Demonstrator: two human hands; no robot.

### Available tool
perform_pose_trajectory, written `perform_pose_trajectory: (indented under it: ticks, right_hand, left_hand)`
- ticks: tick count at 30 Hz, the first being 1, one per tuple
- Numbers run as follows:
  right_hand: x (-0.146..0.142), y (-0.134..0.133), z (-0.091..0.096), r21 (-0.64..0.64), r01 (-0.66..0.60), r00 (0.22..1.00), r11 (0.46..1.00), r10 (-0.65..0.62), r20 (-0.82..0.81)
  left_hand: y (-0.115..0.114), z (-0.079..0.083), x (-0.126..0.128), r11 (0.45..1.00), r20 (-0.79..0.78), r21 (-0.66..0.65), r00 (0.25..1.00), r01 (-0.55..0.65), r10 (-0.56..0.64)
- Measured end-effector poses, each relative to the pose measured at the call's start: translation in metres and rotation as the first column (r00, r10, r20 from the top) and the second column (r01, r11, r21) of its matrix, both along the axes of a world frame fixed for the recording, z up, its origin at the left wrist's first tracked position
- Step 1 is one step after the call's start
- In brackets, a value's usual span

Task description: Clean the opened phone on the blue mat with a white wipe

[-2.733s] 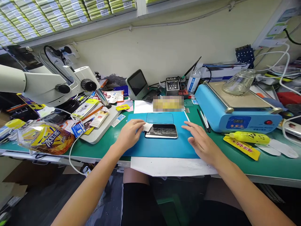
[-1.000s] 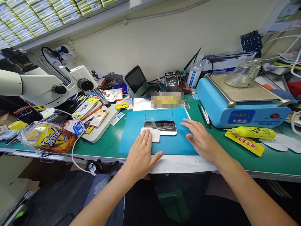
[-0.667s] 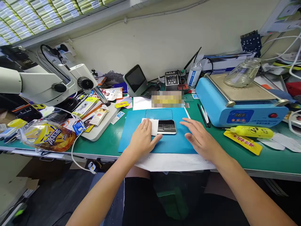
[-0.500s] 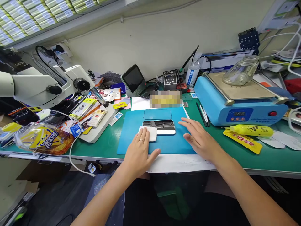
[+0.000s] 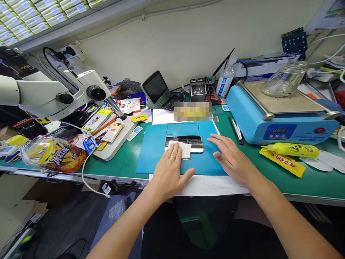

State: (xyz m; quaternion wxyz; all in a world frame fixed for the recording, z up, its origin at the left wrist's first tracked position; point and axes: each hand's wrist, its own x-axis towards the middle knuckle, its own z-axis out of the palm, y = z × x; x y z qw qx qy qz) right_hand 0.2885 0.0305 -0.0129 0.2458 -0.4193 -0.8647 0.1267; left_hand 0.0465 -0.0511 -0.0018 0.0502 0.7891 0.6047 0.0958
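Note:
My left hand [image 5: 170, 174] lies palm down, its straight fingers pressing a folded white wipe [image 5: 185, 149] against a smartphone [image 5: 198, 142]. The phone rests screen up on a blue mat [image 5: 151, 144], and ceiling lights reflect in its dark surface. The wipe and fingers cover much of its left and lower part. To the right of the phone, my right hand [image 5: 233, 160] hovers low near the mat's edge, fingers apart and nothing in it. Behind the phone lies a thin clear sheet with a dark rounded outline [image 5: 182, 129].
At the right stands a blue heating machine [image 5: 293, 129] with a glass jar [image 5: 284, 81] on top. A yellow tube [image 5: 293, 149] and dark tweezers [image 5: 235, 131] lie before it. The left side holds a microscope [image 5: 88, 86] and a drink bottle [image 5: 61, 154].
My left hand has slid the wipe rightward across the phone. My right hand stays in nearly the same place and pose. The view has shifted slightly.

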Motion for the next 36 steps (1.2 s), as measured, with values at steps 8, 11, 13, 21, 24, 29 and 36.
perform_pose_trajectory:
  ticks: [8,11,13,21,24,29,36]
  right_hand:
    - [0.000,-0.001,0.002,-0.007,0.008,1.000,1.000,-0.008,-0.012]
    - [0.001,-0.002,0.002,-0.009,0.015,1.000,1.000,-0.016,-0.014]
    - [0.002,-0.002,0.001,-0.011,0.014,1.000,1.000,-0.014,-0.004]
    - [0.000,-0.001,-0.001,0.003,0.002,1.000,1.000,-0.002,0.004]
    - [0.000,-0.002,0.001,0.003,0.010,1.000,1.000,-0.010,-0.001]
    - [0.000,-0.002,0.001,-0.001,0.010,1.000,1.000,-0.010,0.023]
    - [-0.001,-0.003,0.001,-0.012,0.019,1.000,1.000,-0.019,0.002]
  left_hand:
    - [0.039,0.006,-0.001,1.000,-0.010,-0.006,1.000,-0.002,0.002]
    - [0.026,0.003,0.000,1.000,-0.012,0.014,1.000,-0.011,0.011]
    - [0.008,0.000,0.000,1.000,-0.016,0.020,1.000,-0.018,0.019]
    - [0.028,0.006,-0.001,0.999,-0.021,0.013,0.999,-0.040,0.040]
    - [0.027,0.005,0.000,0.998,-0.004,0.029,0.999,-0.049,0.049]
    - [-0.002,0.000,-0.002,0.998,-0.018,0.032,0.999,-0.049,0.050]
    - [0.040,0.007,-0.007,0.999,-0.024,0.019,0.999,-0.037,0.037]
